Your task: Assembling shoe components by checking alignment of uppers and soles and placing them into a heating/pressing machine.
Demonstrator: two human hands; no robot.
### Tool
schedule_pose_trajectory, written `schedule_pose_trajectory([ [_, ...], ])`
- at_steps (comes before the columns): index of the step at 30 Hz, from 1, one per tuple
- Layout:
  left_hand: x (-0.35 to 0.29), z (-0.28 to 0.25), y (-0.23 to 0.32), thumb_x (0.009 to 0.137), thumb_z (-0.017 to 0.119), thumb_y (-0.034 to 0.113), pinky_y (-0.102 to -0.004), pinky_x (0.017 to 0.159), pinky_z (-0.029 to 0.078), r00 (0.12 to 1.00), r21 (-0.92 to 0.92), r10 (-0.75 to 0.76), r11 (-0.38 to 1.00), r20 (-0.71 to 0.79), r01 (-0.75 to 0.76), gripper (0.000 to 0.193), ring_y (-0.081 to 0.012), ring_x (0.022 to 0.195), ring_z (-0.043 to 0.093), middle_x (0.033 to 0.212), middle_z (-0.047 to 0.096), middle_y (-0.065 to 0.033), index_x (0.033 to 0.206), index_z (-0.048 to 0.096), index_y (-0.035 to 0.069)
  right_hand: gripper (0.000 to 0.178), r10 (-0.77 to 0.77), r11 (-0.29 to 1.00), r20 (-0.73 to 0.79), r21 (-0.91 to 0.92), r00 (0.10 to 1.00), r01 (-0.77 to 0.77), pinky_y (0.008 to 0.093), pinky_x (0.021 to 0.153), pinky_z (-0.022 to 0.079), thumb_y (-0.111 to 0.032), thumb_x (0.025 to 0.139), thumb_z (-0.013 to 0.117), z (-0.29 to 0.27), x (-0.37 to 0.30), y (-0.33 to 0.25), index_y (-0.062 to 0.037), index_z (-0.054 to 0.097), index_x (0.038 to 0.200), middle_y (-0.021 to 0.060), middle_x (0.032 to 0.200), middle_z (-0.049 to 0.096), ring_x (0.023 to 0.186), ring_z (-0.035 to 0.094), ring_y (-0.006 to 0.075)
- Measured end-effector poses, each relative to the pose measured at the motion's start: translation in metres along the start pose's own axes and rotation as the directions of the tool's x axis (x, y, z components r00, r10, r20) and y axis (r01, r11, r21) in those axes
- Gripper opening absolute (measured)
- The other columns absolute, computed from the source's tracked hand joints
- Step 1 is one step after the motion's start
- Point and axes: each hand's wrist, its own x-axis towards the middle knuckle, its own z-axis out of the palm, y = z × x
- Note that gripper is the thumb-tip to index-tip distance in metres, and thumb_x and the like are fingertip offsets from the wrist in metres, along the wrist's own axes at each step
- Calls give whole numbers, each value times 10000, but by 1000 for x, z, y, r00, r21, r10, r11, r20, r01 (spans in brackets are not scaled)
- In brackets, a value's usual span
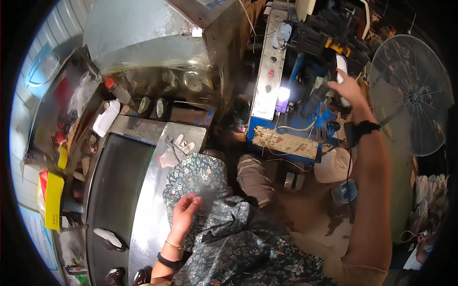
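Curled loosely, with the fingers slightly apart, the left hand [185,209] is laid on a dark floral fabric [224,229] and clamps nothing; the fabric is draped from the steel work table [148,224] across the person's lap. At the far left, a yellow box [51,198] is seen beside the table's dark inset surface [112,190], on which a white-handled tool [109,237] is laid. A pale work glove [175,150] is spread on the table's far corner, just beyond the fabric. Behind it, a large sheet-metal hood [143,33] is mounted over a cluttered shelf. At centre, a blue machine [291,119] with a steel control panel [269,81] carrying round buttons is shown, lit by a small bright lamp [284,94]. A white plastic jug [334,164] is set below the machine. Farther right, the right hand [349,89] is extended and closed around a white handle [341,71] on the machine; a dark band is worn on its wrist. At the right edge, a wire-guarded standing fan [412,95] is placed.
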Motion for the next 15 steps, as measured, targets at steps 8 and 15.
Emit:
schedule_pose_trajectory([
  [8,0,16,-9,947,565,105,-300,885,495,996,90,35,995,83,-43,285,-162,958,622,1067,654,-89,1203,540,-17,694,-49,986,-318,-169,947,-5,472,916,438,-530,734,611,23,-13,24,-312,462,1375,278,1147,534,1037,539,465],
  [15,-7,-23,-20,932,577,69,-265,859,472,997,18,16,1000,-79,-15,225,-137,946,597,1031,647,-50,1141,573,-15,708,20,980,-163,-192,986,-52,446,987,415,-597,756,525,26,12,-9,-345,409,1407,240,1319,488,1200,492,416],
])
